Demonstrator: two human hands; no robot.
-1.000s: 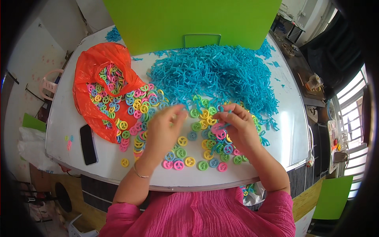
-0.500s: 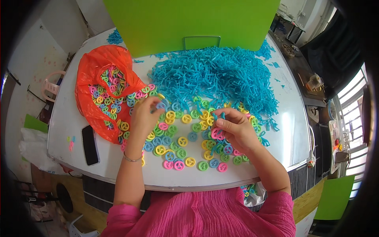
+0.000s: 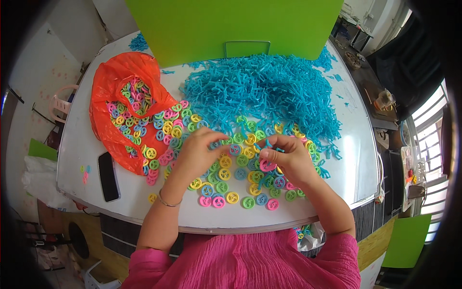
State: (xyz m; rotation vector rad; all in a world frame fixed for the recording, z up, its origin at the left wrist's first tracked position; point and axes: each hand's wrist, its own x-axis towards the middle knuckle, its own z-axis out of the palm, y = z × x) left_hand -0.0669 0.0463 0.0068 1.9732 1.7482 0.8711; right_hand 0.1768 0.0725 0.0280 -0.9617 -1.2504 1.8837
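Here right hand [image 3: 288, 159] pinches pink wheel [image 3: 266, 165]; left hand [image 3: 198, 154] fingertips closed on blue wheel [image 3: 216, 143].

Both hands — left hand [image 3: 195, 156], right hand [image 3: 284, 159] — over coloured rings [image 3: 226, 185] by blue sticks [image 3: 260, 96].

The hands [image 3: 240, 154] cover several plastic rings [image 3: 226, 174] beneath them; what the right fingertips [image 3: 267, 155] pinch is too small to tell. The green board [image 3: 231, 24] is cut off at the top edge.
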